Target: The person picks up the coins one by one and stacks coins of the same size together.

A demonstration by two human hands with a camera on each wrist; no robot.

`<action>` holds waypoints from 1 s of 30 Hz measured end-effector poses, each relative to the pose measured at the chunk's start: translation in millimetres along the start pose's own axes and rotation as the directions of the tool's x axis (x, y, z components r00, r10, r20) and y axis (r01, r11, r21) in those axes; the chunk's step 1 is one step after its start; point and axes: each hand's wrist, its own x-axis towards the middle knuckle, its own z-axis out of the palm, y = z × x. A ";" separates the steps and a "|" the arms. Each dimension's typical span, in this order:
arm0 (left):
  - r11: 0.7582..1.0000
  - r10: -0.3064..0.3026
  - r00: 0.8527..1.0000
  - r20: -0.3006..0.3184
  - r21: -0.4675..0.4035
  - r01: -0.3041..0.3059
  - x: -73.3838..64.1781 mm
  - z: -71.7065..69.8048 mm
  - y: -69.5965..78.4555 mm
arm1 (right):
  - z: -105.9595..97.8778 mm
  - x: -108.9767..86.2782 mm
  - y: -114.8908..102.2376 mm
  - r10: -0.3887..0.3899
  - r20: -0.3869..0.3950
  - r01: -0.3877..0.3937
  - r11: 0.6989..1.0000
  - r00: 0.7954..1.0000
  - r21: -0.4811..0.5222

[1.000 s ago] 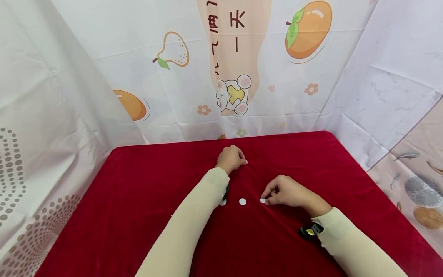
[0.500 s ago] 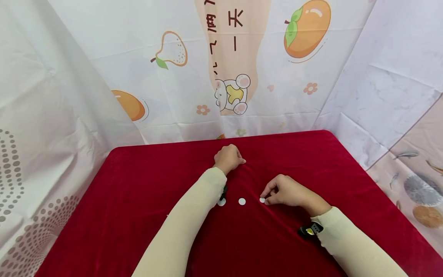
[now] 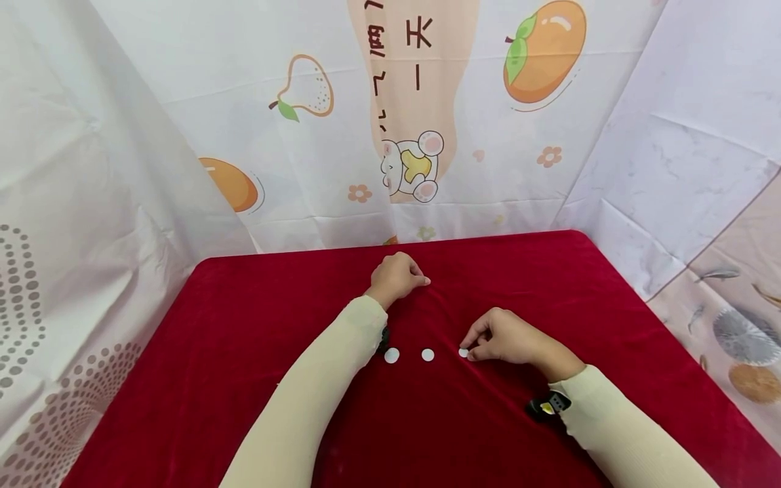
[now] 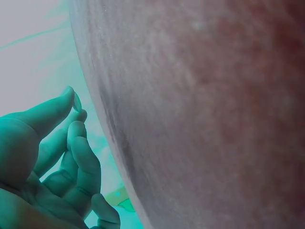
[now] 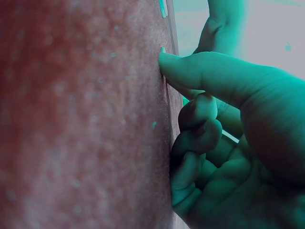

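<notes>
Three small flat white discs lie in a row across the red cloth in the head view: a left disc (image 3: 392,355), a middle disc (image 3: 428,354) and a right disc (image 3: 463,352). My right hand (image 3: 503,337) pinches the right disc at the cloth, thumb and index finger partly covering it. Farther back, my left hand (image 3: 395,276) is low over the cloth, thumb and index tips together. In the left wrist view, a thin pale disc (image 4: 77,102) shows edge-on between those two fingertips. The other fingers of the left hand curl loosely.
The red cloth (image 3: 244,325) covers a table whose back edge meets a white printed curtain (image 3: 244,122). More curtain hangs on the left and right sides. A black wrist camera (image 3: 548,407) sits on the right wrist, and another near the left disc on the left wrist.
My left hand and forearm have shifted slightly left, uncovering the whole left disc. The right hand stays in place on the right disc.
</notes>
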 end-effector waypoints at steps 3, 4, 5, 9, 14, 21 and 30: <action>1.000 0.009 1.000 0.005 -0.021 -0.009 -2.1 -2.5 -1.6 | 0.3 -0.2 0.4 0.000 0.003 0.000 1.000 1.000 0.006; 1.000 0.013 1.000 0.010 -0.026 -0.013 -2.7 -2.8 -2.2 | 0.4 -0.2 0.4 -0.001 0.005 0.001 1.000 1.000 0.008; 0.999 0.018 1.000 0.016 -0.034 -0.017 -3.3 -3.4 -2.8 | 0.4 -0.1 0.5 -0.001 0.006 0.001 1.000 1.000 0.010; 0.996 0.050 0.998 0.037 -0.071 -0.048 -7.8 -4.9 -4.6 | 0.2 0.3 1.0 -0.003 0.009 0.003 1.000 1.000 0.013; 0.983 0.117 0.991 0.059 -0.146 -0.107 -18.1 -7.5 -4.5 | -0.1 0.8 1.5 -0.010 0.011 0.010 1.000 1.000 0.010; 0.965 0.200 0.978 0.064 -0.184 -0.185 -33.3 -8.4 -0.2 | 0.2 0.5 2.8 -0.008 0.004 0.008 1.000 1.000 0.003; 0.960 0.239 0.966 0.096 -0.173 -0.221 -51.2 -8.9 10.0 | 0.3 0.4 2.2 0.011 0.006 -0.011 1.000 1.000 0.004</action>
